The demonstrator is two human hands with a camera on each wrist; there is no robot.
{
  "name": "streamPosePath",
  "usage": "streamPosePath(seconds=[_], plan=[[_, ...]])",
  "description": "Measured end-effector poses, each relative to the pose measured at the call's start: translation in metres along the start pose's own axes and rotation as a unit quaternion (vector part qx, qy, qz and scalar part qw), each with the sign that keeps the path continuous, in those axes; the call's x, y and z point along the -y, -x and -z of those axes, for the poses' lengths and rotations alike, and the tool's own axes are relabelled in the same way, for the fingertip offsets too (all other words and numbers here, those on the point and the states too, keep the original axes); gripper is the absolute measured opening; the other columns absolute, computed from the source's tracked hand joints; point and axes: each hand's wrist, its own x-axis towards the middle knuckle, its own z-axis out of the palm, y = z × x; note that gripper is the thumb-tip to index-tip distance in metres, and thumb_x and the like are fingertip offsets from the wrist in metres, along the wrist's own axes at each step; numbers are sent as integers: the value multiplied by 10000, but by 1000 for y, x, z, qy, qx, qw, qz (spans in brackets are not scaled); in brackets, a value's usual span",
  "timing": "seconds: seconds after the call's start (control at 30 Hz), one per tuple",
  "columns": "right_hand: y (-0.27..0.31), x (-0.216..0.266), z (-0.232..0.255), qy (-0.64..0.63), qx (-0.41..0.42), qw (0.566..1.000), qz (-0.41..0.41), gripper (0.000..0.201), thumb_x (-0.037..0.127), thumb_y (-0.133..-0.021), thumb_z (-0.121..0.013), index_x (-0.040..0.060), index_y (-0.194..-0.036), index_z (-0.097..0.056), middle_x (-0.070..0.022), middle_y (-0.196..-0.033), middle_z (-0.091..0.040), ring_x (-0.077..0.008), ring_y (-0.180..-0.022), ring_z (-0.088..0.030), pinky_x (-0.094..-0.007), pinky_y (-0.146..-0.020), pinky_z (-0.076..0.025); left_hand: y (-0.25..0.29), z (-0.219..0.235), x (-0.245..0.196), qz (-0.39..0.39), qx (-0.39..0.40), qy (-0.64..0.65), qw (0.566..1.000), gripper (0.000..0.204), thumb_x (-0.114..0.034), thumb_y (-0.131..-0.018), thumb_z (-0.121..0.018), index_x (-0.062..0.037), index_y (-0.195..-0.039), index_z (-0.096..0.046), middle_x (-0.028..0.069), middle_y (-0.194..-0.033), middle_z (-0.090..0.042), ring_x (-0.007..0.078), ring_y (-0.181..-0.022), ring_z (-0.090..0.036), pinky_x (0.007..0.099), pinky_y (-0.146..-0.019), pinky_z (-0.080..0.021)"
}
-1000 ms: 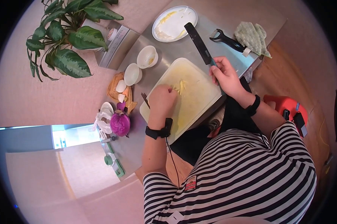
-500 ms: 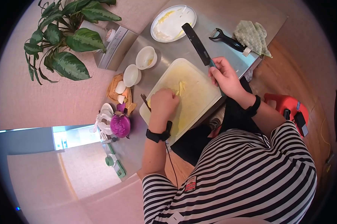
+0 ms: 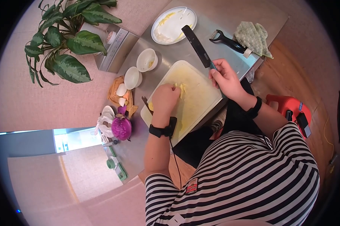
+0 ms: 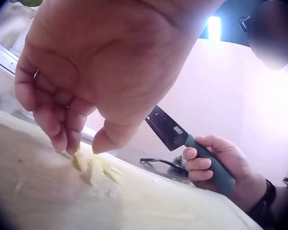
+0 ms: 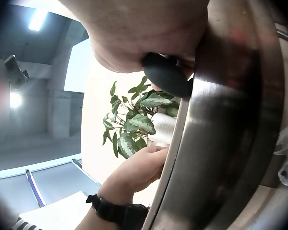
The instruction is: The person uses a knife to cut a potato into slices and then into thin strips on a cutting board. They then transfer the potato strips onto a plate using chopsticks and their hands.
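Note:
My right hand grips the teal handle of a kitchen knife with a black blade. The blade is raised beyond the right side of the cutting board, pointing away from me. Over the board, my left hand is bent down with thumb and fingertips gathered at a small pile of pale yellow strips. In the left wrist view a strip meets the fingertips, and others lie loose on the board. Part of a yellow piece shows beside the left hand, near a dark brown stick-like thing.
A white plate with yellow bits and two white bowls stand beyond the board. A black peeler and a green cloth lie right. A cut purple cabbage and a green-white slicer are left.
The left hand shifts slightly at the pile, its fingertips staying by the strips. The knife stays raised in the right hand with almost no movement.

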Motion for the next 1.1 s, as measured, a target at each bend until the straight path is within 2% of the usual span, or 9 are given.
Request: streamPosePath(seconds=[0.17, 0.23, 0.47, 0.57, 0.63, 0.83, 0.97, 1.07, 1.1], plan=[[0, 0, 0, -4, 4, 1000, 0, 209, 79, -1003, -501, 30, -1201, -454, -24, -868, -573, -62, -641, -516, -211, -558, -410, -1, -4, -14, 2, 5, -45, 999, 336, -335, -795, -607, -18, -807, -715, 204, -793, -678, 379, -782, -662, 466, -705, -514], [0, 1, 0, -8, 8, 1000, 3, 212, 76, -1003, -501, 23, -1202, -452, -29, -869, -572, -66, -644, -515, -217, -574, -417, -3, -9, -18, -27, -18, -79, 996, 320, -321, -785, -614, -14, -780, -706, 207, -782, -670, 387, -773, -652, 475, -694, -508], [1, 1, 0, -11, 3, 1000, 5, 218, 60, -999, -506, 11, -1204, -450, -30, -869, -569, -70, -657, -517, -218, -601, -428, -10, -14, -16, -79, -12, -100, 992, 283, -287, -789, -625, -9, -763, -672, 184, -793, -667, 380, -779, -647, 486, -683, -502], [1, 2, 0, -6, 3, 1000, 2, 221, 59, -999, -510, 8, -1206, -450, -30, -871, -569, -71, -660, -520, -219, -608, -432, -9, -9, -14, -77, 3, -83, 994, 235, -246, -776, -614, -26, -812, -689, 196, -827, -669, 385, -809, -640, 477, -697, -497], [1, 3, 0, -3, 9, 1000, 3, 226, 60, -999, -513, 7, -1210, -449, -29, -874, -568, -71, -661, -519, -221, -610, -434, -7, -4, -13, -82, 3, -19, 996, 222, -225, -775, -630, -27, -850, -698, 188, -828, -674, 377, -799, -647, 455, -696, -501], [3, 2, 0, -18, 11, 1000, 3, 223, 61, -1002, -512, 9, -1210, -448, -29, -877, -568, -72, -667, -518, -221, -615, -435, -9, 4, -11, -87, 27, 38, 995, 220, -211, -774, -649, -19, -871, -697, 173, -794, -674, 347, -742, -653, 404, -681, -505], [3, -2, 3, -27, 16, 999, 15, 224, 54, -1005, -499, 12, -1216, -438, -35, -882, -572, -75, -660, -519, -221, -606, -433, -19, 16, -19, -62, 41, 69, 995, 202, -209, -781, -638, -29, -853, -700, 164, -823, -680, 363, -797, -645, 445, -701, -501], [3, -3, 3, -52, -3, 998, 24, 228, 53, -1009, -499, 19, -1223, -428, -43, -887, -574, -76, -646, -519, -224, -587, -429, -37, 23, -22, -31, 44, 93, 994, 211, -210, -790, -641, -25, -871, -703, 165, -824, -684, 342, -790, -659, 424, -708, -510], [3, -4, 3, -67, -9, 997, 33, 216, 46, -1014, -489, 30, -1218, -420, -52, -883, -572, -79, -634, -517, -227, -568, -424, -45, 25, -22, -47, 34, 83, 995, 210, -207, -802, -657, -16, -879, -697, 149, -784, -683, 291, -739, -663, 383, -679, -505]])
